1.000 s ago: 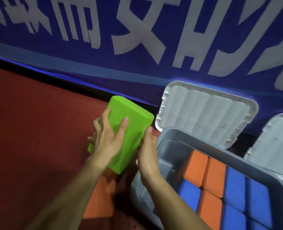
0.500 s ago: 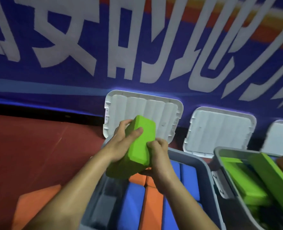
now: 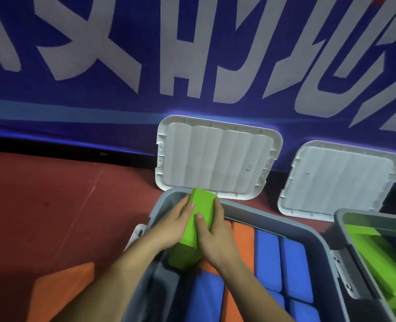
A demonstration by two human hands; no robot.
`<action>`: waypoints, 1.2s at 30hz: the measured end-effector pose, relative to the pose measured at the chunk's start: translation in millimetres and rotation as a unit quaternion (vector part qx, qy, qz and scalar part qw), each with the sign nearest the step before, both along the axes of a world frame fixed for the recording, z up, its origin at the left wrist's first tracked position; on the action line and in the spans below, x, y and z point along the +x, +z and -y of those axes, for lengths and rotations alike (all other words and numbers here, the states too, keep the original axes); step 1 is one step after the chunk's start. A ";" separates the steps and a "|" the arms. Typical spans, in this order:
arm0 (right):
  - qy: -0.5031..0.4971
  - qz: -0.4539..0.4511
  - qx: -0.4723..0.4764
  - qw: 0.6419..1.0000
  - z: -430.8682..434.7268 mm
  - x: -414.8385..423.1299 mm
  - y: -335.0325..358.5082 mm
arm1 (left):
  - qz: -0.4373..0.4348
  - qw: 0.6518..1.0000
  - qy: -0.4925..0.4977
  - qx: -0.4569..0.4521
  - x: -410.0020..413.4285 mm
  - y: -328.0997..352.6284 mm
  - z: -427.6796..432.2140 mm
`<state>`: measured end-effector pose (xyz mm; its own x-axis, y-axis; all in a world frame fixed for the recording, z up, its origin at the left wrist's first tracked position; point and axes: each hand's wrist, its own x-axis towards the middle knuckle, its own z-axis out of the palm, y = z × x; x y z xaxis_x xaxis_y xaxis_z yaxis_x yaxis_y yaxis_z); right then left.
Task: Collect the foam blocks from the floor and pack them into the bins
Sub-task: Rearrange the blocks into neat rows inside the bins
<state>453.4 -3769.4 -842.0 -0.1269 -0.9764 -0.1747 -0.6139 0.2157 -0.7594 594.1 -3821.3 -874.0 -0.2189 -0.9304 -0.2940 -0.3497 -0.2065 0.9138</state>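
A green foam block [image 3: 198, 217] stands on edge inside the grey bin [image 3: 285, 225], against its far-left wall. My left hand [image 3: 173, 225] grips its left side and my right hand [image 3: 213, 238] grips its right side. Orange blocks [image 3: 242, 238] and blue blocks [image 3: 279, 263] lie packed in the same bin. Another orange block [image 3: 60, 291] rests on the red floor to the bin's left.
A second grey bin [image 3: 345, 219] with green blocks [image 3: 378, 259] stands at the right. Two white lids [image 3: 215, 156] [image 3: 338, 180] lean against the blue banner wall [image 3: 192, 54] behind the bins. Red floor [image 3: 53, 205] stretches to the left.
Both hands have carried the green block from above the floor, over the bin rim, and lowered it down into the bin's far-left corner.
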 end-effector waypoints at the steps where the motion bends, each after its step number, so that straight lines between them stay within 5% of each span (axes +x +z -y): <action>1: 0.009 -0.069 0.030 0.997 2.0 -0.1 -9.8 | 0.017 1.000 -0.005 -0.003 -1.2 -10.8 0.6; 6: 0.014 -0.238 0.066 0.969 8.4 1.6 -40.9 | 0.087 0.996 0.016 -0.010 -5.9 -54.0 4.5; 18: 0.042 -0.292 0.132 0.947 17.2 -2.8 -75.2 | 0.180 0.983 0.021 -0.010 -19.8 -79.5 7.9; 25: 0.044 -0.271 0.111 0.955 4.0 -4.4 -55.1 | 0.217 0.969 0.067 -0.102 5.6 -50.6 -30.0; 31: 0.058 -0.030 -0.099 0.993 -14.7 40.6 -11.1 | 0.142 0.948 0.112 -0.262 54.8 -1.5 -72.3; 36: 0.069 0.134 -0.111 0.982 -43.4 115.9 18.0 | 0.216 0.917 0.226 -0.247 132.3 -7.5 -119.1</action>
<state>569.2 -3725.9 -824.0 0.0304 -0.9989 0.0344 -0.3966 -0.0437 -0.9169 726.5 -3702.2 -881.5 0.2594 -0.9406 0.2192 -0.6819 -0.0177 0.7312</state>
